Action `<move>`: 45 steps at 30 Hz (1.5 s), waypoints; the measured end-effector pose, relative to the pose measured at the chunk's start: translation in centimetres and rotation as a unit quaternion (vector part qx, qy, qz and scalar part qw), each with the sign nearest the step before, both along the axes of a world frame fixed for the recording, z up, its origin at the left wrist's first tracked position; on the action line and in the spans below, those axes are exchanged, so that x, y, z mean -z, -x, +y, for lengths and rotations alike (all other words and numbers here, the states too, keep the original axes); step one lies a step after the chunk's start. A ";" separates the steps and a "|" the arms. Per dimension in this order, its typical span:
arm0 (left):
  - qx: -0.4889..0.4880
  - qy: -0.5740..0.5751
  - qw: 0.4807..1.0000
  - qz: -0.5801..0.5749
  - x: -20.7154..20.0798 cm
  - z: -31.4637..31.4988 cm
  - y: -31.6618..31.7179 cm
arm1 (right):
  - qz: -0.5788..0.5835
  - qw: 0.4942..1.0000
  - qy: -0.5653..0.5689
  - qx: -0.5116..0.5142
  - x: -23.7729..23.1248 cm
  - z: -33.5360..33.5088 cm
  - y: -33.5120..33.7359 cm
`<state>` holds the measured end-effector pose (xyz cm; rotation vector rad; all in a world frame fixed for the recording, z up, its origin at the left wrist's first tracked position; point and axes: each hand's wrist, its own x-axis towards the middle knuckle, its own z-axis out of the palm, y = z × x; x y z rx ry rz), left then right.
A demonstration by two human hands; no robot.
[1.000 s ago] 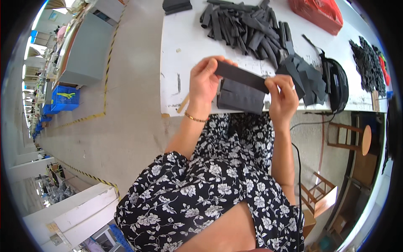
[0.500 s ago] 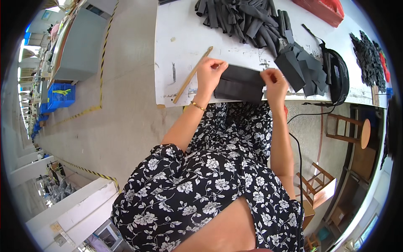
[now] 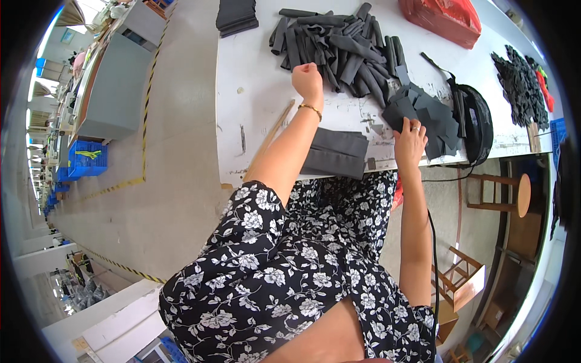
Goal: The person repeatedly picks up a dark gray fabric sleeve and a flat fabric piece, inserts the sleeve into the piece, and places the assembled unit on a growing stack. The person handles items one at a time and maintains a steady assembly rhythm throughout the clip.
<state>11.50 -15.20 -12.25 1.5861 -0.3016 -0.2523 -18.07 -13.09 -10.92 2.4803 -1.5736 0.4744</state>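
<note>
My left hand (image 3: pixel 307 83) reaches over the table to the near left edge of a heap of rolled dark grey fabric pieces (image 3: pixel 348 45). Its fingers are curled closed against the lower end of one roll; what they hold is hidden. To the right, my right hand (image 3: pixel 410 143), a ring on one finger, rests with fingers a little apart on a loose pile of flat dark grey fabric pieces (image 3: pixel 440 121). Between my forearms, a small stack of dark rectangular fabric pieces (image 3: pixel 336 152) lies at the table's near edge, touched by neither hand.
A wooden stick (image 3: pixel 275 130) lies partly under my left forearm on the white table (image 3: pixel 242 78). A neat dark stack (image 3: pixel 237 16) sits at the far left, a red bag (image 3: pixel 445 21) at the back. On the right are a black mesh bag (image 3: pixel 476 121) and wooden stools (image 3: pixel 523 195).
Both hands have let go of the dark piece they held between them; it lies on the table edge. The left hand moved forward to the rolls, the right to the flat pieces.
</note>
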 end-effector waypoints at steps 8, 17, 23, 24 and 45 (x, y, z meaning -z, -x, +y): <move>-0.073 0.082 0.994 0.027 -4.4 -5.7 -7.1 | 0.083 0.994 0.050 -0.058 1.9 -0.3 0.8; 0.270 -0.065 0.957 0.085 -5.0 -7.7 -9.6 | -0.168 0.975 0.103 -0.107 -1.5 -0.4 0.6; 0.382 0.155 0.827 0.383 -5.1 -0.5 -4.1 | -0.424 0.893 -0.129 -0.079 -11.1 3.4 -2.6; 0.380 0.173 0.827 0.377 -5.2 1.3 -2.8 | -0.431 0.881 -0.173 -0.087 -11.4 3.6 -3.2; 0.302 0.187 0.829 0.432 -8.9 10.8 3.6 | -0.427 0.871 -0.196 -0.141 -12.0 8.8 -4.7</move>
